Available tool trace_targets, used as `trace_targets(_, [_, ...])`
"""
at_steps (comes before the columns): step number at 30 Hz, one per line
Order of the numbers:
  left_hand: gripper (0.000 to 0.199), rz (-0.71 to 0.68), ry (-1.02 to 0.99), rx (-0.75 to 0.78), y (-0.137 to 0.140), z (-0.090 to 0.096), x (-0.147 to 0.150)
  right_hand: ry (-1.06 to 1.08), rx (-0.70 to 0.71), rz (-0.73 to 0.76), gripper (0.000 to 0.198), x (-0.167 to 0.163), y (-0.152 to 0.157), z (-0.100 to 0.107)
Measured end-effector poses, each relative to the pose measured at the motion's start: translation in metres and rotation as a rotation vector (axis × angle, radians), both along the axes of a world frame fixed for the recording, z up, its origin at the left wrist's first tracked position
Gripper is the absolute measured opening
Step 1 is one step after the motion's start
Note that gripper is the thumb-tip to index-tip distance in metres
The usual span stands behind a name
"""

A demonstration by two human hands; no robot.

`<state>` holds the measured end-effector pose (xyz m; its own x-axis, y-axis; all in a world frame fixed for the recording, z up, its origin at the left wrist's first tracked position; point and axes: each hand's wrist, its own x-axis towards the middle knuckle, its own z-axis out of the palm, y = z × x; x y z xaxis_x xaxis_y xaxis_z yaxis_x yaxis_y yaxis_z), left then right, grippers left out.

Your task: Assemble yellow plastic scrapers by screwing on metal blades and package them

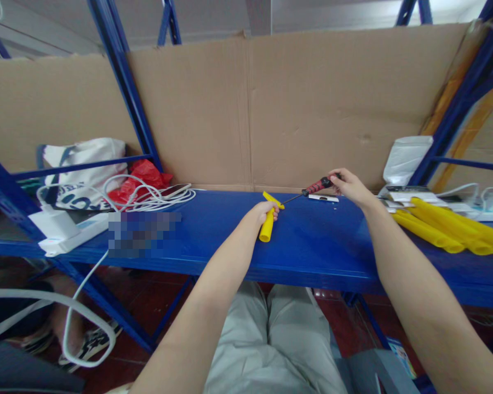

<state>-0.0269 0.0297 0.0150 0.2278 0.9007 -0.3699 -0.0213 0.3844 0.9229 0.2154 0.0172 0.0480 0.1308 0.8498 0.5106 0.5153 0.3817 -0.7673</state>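
Observation:
My left hand (268,210) is closed around a yellow T-shaped piece (265,232), whose round tube handle points toward me and whose narrow crosspiece lies at the far end. In my right hand (348,185) is a screwdriver (317,186) with a red and black handle, held by its rear end with the fingers. Its thin shaft slants down to the left and reaches the yellow piece near the crosspiece. Whether the tip sits in a screw is too small to tell. Behind the screwdriver lies a small white object (324,198) on the blue shelf (312,246).
Several yellow tubes (456,230) lie at the right, beside white packets (408,158). A white power strip (80,232) with a charger, coiled white cable (164,200), a red plastic bag (137,180) and a white tote bag (82,164) are at the left. Cardboard (312,109) stands behind.

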Motion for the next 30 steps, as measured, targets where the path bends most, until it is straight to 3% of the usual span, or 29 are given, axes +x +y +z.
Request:
trace_targets(3, [0.025,-0.006,-0.009,0.003,0.001,-0.001,0.000,0.071,0.076,0.019,0.013,-0.001,0.001,-0.002])
trace_targets(10, [0.023,-0.014,-0.047,0.002,0.005,-0.004,-0.001,0.273,0.046,0.091,0.036,-0.010,-0.009,0.000])
trace_targets(15, [0.025,0.000,-0.020,0.020,0.002,-0.002,0.000,0.477,-0.030,0.216,0.025,-0.014,-0.015,0.006])
trace_targets(19, [0.026,0.000,-0.016,0.017,-0.001,-0.001,0.000,0.513,-0.082,0.315,0.018,-0.013,-0.016,0.009])
trace_targets(26, [0.027,-0.006,-0.021,0.008,0.001,-0.002,0.000,0.514,-0.043,0.197,0.035,-0.008,-0.006,0.002])
trace_targets(30, [0.024,-0.009,-0.036,0.007,0.004,-0.004,0.000,0.527,-0.040,0.201,0.037,-0.007,-0.004,0.000])
